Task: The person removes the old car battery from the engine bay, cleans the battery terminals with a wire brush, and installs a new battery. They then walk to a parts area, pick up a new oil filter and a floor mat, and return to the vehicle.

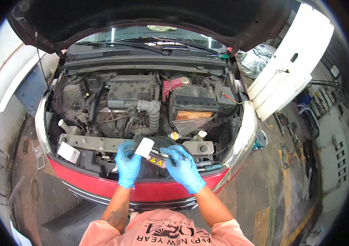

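Both hands wear blue gloves and meet over the front of an open engine bay. Between them is a black labelled container point(157, 158) with yellow warning triangles and a white, cap-like end point(145, 147). My left hand point(127, 164) is closed around its left side, with the thumb by the white end. My right hand point(182, 168) has its fingers bent against the right side. Part of the container is hidden by the gloves. Below it runs the car's red front bumper point(158, 190).
A dusty battery point(193, 100) stands in the bay, right of the engine cover point(128, 91). A white card point(68, 152) lies at the front left. A tool with a teal handle point(213, 167) rests at the front right. The raised hood point(149, 14) hangs overhead. A white door panel point(291, 61) stands at right.
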The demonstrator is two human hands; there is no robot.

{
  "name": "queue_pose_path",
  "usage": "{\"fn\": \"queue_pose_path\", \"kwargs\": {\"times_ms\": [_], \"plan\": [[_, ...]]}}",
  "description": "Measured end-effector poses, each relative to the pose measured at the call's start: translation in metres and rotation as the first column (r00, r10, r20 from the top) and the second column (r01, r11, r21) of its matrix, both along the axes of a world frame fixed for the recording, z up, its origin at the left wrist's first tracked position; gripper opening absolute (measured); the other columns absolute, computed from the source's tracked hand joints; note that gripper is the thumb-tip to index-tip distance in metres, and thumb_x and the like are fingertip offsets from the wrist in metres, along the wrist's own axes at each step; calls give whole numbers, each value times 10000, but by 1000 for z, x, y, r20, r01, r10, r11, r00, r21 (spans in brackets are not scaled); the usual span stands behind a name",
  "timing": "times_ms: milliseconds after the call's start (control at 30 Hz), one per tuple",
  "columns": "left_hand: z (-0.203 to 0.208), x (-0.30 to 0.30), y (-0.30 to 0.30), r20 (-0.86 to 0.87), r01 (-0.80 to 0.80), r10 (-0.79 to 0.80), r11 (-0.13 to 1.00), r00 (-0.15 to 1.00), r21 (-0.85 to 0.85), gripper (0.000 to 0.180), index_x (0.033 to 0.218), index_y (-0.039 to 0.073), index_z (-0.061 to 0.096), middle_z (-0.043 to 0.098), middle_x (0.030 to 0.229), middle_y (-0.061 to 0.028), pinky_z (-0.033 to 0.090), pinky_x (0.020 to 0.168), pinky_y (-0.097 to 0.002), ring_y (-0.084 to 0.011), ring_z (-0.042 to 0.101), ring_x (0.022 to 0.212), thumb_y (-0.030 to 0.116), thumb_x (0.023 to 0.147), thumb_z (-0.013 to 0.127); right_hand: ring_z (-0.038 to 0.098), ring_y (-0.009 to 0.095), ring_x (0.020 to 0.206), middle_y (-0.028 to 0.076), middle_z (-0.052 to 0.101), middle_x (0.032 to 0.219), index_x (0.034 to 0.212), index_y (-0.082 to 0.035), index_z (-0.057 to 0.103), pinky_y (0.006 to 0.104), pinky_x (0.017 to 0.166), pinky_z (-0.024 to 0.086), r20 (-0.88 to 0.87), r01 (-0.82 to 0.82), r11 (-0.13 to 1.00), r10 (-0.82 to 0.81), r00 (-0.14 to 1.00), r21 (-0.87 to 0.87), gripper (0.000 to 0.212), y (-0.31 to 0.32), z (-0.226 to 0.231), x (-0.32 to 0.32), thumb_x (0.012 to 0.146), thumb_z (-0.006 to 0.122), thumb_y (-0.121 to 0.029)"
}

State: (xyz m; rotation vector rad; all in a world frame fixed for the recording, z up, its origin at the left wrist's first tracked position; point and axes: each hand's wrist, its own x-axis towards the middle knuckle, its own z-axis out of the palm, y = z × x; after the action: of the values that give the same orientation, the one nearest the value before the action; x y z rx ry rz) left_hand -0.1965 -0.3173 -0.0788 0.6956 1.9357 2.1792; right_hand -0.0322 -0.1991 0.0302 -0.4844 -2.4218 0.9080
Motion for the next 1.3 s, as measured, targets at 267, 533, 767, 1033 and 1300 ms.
{"fn": "queue_pose_path", "kwargs": {"times_ms": [267, 533, 767, 1033, 1300], "plan": [[28, 58, 41, 375, 4, -27, 998, 927, 62, 311, 1252, -12, 566, 676, 1138, -128, 648, 717, -350, -208, 719, 934, 96, 972, 644, 700, 329, 955, 154, 676, 1077, 1183, -48, 712, 396, 831, 573, -100, -59, 998, 57, 993, -16, 367, 57, -7, 37, 839, 636, 56], [72, 74, 35, -845, -283, -460, 801, 274, -528, 497, 1214, 91, 705, 682, 1224, -130, 532, 905, -442, -323, 664, 1032, 43, 721, 753, 693, 339, 945, 169, 673, 1082, 1180, -42, 710, 387, 838, 573, -192, -195, 979, 181, 964, -55, 360, 83, -22, 65, 843, 627, 50], [41, 77, 34, 145, -214, 205, 975, 968, 52, 132, 974, -27, 737, 747, 932, -55, 550, 706, -276, -94, 668, 795, 77, 986, 656, 678, 340, 979, 173, 666, 1094, 1182, -28, 702, 414, 869, 552, -179, -165, 938, 113, 977, -306, 380, 98, -32, 74, 821, 612, 49], [56, 61, 64, 188, -218, 260, 952, 947, -217, 153, 963, -27, 751, 722, 801, -39, 526, 525, -244, -82, 658, 685, 125, 947, 737, 714, 288, 986, 166, 709, 1072, 1148, -7, 725, 365, 876, 579, -237, -107, 992, 88, 968, -70, 305, 161, -17, 69, 864, 629, 48], [51, 4, 186, 277, -7, 23, 998, 961, -58, 223, 1095, -32, 714, 713, 844, -57, 532, 479, -258, -105, 624, 553, 160, 980, 707, 726, 306, 903, 154, 734, 961, 1018, -75, 791, 387, 828, 581, -253, 12, 994, -40, 967, -113, 289, 285, -14, 39, 816, 613, 30]]}}
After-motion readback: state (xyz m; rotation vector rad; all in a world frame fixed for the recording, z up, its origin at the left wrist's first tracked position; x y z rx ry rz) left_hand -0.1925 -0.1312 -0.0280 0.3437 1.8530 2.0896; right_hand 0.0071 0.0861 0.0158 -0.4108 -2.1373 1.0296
